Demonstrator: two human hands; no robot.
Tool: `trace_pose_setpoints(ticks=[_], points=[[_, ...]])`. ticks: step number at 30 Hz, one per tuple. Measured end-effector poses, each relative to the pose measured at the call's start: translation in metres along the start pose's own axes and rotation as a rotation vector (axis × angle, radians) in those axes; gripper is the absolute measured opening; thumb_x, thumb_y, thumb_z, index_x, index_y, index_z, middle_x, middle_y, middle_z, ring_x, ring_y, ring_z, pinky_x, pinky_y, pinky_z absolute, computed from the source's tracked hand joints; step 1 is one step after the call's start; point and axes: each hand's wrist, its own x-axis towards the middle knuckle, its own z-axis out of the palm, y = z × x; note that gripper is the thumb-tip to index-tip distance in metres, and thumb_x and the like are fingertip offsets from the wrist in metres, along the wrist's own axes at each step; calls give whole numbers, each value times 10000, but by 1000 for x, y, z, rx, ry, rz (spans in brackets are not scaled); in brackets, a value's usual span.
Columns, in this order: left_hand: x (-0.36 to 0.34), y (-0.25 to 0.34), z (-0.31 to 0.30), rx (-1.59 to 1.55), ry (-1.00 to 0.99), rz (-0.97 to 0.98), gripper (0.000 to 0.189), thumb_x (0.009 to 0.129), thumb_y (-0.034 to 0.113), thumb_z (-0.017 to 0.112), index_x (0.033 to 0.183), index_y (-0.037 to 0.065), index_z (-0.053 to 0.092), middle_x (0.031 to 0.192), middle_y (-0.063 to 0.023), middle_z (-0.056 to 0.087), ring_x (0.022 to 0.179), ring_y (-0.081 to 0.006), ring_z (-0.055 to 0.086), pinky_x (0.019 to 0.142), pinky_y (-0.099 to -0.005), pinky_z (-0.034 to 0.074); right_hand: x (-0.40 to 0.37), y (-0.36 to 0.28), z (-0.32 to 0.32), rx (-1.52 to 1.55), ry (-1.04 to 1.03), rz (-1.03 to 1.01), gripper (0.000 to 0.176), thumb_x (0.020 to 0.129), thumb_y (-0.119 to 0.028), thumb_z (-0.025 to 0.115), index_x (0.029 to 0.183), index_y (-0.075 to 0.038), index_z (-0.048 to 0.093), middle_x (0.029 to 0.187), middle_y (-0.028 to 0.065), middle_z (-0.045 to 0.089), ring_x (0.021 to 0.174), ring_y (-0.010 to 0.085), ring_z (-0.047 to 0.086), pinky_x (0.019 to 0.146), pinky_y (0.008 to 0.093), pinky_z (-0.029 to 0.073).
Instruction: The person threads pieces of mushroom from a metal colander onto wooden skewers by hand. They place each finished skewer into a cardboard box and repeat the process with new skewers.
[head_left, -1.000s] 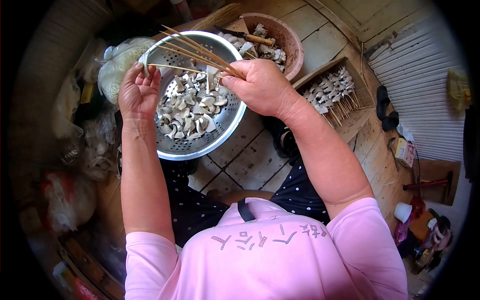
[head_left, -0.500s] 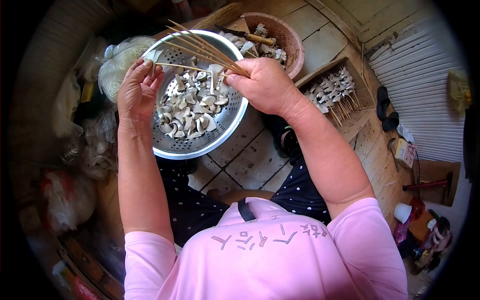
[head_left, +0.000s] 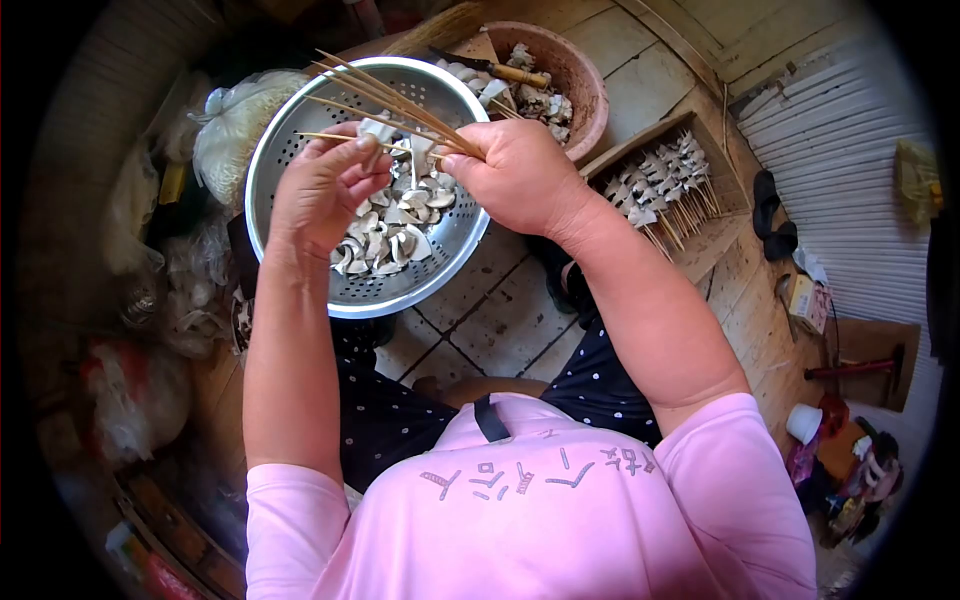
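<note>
My right hand [head_left: 525, 175] is closed round a bundle of wooden skewers [head_left: 400, 103] that fan out to the upper left. One skewer lies lower than the rest and carries pale mushroom pieces [head_left: 418, 160] near my right fingers. My left hand [head_left: 325, 190] pinches another whitish mushroom piece [head_left: 376, 129] on that skewer, whose tip sticks out past my left fingers. Both hands are over a metal colander [head_left: 400, 300] that holds many cut mushroom pieces [head_left: 380, 240].
Behind the colander stands a pinkish basin [head_left: 592, 90] with mushrooms and a knife [head_left: 490, 67] across it. A cardboard box [head_left: 728, 180] at the right holds filled skewers [head_left: 665, 185]. Plastic bags [head_left: 235, 135] lie at the left. Dark slippers [head_left: 770, 215] rest farther right.
My left hand has moved right along the skewer with its mushroom piece, closer to my right hand. The skewer's tip now shows beyond my left fingers. The bundle has shifted slightly left.
</note>
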Motion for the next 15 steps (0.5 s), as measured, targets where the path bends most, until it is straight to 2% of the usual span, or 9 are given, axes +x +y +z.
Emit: trace_pose_setpoints(ticks=[1,3,7,9,15], points=[[-1,-4,5,-27,-8,-20,260,872,57,686,1085,17,542,924,-123,657,817,-210,696,709,-303,612,0,0,0,0,0,1,219,889,-175,612,1006,-15,706,824,127,699,744,184,649,724,325,510],[-4,-5,14,-40,-3,-20,245,879,46,674,1080,11,539,918,-127,656,803,-212,698,693,-301,617,0,-1,-1,2,29,6,251,863,-252,579,918,-38,698,856,196,677,842,370,652,797,434,511],[-5,-6,16,5,-1,-29,238,883,45,668,1075,0,535,909,-133,656,796,-205,701,678,-288,619,0,-2,-4,-42,-18,42,253,865,-252,579,930,-40,699,865,196,678,863,366,653,810,437,509],[-6,-8,18,4,-15,-37,236,884,43,665,1074,-4,532,906,-134,655,795,-202,701,673,-283,620,-1,-3,-4,-71,-29,30,232,887,-193,604,1020,-36,708,847,154,700,765,242,676,726,357,519],[-5,-11,20,16,-7,-48,244,879,41,670,1074,-10,534,906,-136,655,794,-198,700,674,-281,621,0,-2,-4,-82,-30,30,240,882,-200,611,1027,-35,708,842,160,702,768,248,678,732,357,521]])
